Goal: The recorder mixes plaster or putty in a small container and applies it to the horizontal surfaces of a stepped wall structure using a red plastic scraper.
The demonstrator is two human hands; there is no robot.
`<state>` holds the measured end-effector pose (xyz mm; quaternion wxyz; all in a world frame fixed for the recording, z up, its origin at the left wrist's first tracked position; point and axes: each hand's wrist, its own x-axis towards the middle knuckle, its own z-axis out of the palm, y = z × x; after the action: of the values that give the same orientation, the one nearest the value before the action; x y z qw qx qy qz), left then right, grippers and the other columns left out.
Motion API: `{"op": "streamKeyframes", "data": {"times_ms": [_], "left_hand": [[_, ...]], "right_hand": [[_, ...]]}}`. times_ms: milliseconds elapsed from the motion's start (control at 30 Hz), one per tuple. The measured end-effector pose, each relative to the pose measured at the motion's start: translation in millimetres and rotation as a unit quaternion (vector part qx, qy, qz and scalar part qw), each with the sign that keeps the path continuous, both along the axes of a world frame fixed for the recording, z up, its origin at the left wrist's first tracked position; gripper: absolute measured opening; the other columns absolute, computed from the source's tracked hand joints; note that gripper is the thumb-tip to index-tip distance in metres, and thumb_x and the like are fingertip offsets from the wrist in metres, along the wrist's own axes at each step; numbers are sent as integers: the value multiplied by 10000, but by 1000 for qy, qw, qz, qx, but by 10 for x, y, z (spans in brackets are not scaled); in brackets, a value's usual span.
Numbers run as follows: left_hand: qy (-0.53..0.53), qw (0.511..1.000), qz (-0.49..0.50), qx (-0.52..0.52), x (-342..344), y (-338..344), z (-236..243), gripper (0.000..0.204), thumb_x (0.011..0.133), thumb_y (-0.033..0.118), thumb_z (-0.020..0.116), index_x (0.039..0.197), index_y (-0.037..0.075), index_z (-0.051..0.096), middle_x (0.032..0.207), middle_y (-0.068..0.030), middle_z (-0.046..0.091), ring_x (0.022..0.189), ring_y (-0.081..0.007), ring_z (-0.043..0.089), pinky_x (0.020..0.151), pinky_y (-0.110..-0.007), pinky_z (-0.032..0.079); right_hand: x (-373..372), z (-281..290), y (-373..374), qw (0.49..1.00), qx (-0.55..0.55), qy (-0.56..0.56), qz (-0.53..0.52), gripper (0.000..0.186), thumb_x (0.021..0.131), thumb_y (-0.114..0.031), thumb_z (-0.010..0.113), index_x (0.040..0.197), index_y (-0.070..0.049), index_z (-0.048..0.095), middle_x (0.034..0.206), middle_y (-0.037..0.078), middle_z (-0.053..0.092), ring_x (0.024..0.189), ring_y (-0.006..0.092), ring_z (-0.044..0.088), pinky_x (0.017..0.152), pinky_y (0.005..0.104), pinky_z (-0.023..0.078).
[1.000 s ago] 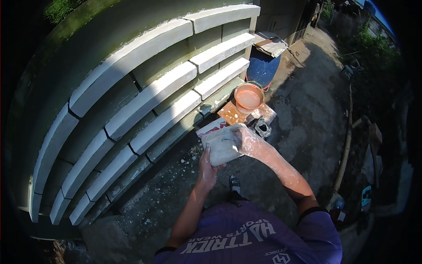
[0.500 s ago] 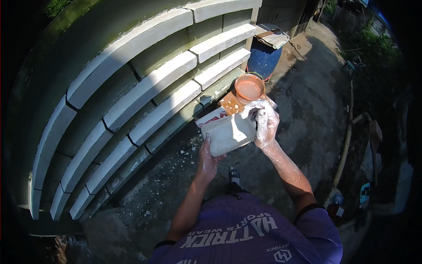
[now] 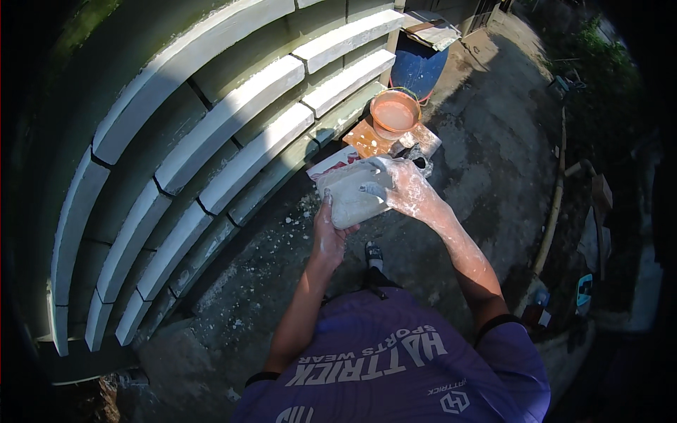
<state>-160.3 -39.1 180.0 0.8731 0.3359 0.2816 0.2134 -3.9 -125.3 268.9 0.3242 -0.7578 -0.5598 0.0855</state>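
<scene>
In front of my body, my left hand (image 3: 331,229) grips the left end of a pale grey piece (image 3: 345,201), roughly rectangular with rounded corners. My right hand (image 3: 409,185), coated in white powder, lies across the piece's right part with its fingers spread. Just beyond are a white-and-red sheet (image 3: 329,163), a dark crumpled object (image 3: 417,161) that my right hand partly covers, and a splattered brown board (image 3: 363,139) bearing an orange bucket (image 3: 393,109) of cloudy pale liquid.
To the left, curved tiers of white ledges (image 3: 240,106) run along a green-stained wall. A blue barrel (image 3: 416,67) under loose boards (image 3: 430,29) stands behind the bucket. A pipe (image 3: 553,211), plants (image 3: 592,49) and small items (image 3: 584,289) line the right side of the concrete path (image 3: 479,127).
The piece and both hands sit higher in the picture, as does the background. My right hand has gone from curled fingers at the piece's right end to spread fingers across its top.
</scene>
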Motion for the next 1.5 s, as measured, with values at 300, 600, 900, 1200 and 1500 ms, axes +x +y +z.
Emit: {"op": "streamKeyframes", "data": {"times_ms": [300, 600, 900, 1200, 1500], "left_hand": [[-5, 1000, 5, -6, 109, -128, -9, 501, 953, 438, 413, 1228, 21, 451, 1058, -95, 618, 847, -166, 640, 587, -271, 535], [-29, 999, 17, -2, 52, -127, -263, 467, 965, 421, 399, 1229, 40, 450, 1008, -67, 616, 760, -138, 617, 565, -261, 513], [-33, 997, 66, -14, -118, 36, -801, 481, 948, 453, 404, 1277, 102, 423, 1107, -58, 592, 842, -166, 625, 604, -280, 523], [-119, 992, -16, -26, -125, 175, -1434, 534, 946, 456, 397, 1346, 103, 379, 1291, -64, 503, 1127, -232, 537, 874, -380, 487], [64, 978, 195, -33, 28, -149, -2102, 527, 974, 380, 344, 1398, 73, 286, 1411, -107, 367, 1261, -266, 410, 1062, -420, 344]], "right_hand": [[298, 79, -400, 587, 416, 685, 113, 200, 855, -153, 627, 992, -15, 581, 824, 95, 635, 840, 164, 607, 789, 311, 476], [915, -789, -1205, 818, 376, 298, -318, 134, 917, -148, 551, 976, -39, 601, 907, 69, 654, 765, 105, 599, 718, 246, 465], [931, -3551, -1949, 740, -20, 593, -316, 223, 855, -115, 644, 1036, -19, 557, 874, 47, 632, 745, 129, 621, 650, 270, 513], [1730, -5437, -1114, 696, 163, 592, -372, 301, 804, -50, 647, 1087, -26, 548, 900, 55, 572, 823, 191, 580, 765, 305, 513], [2995, -6091, 562, 714, 204, 652, -155, 126, 788, -13, 470, 855, -25, 576, 798, -3, 556, 709, 110, 536, 654, 272, 469]]}}
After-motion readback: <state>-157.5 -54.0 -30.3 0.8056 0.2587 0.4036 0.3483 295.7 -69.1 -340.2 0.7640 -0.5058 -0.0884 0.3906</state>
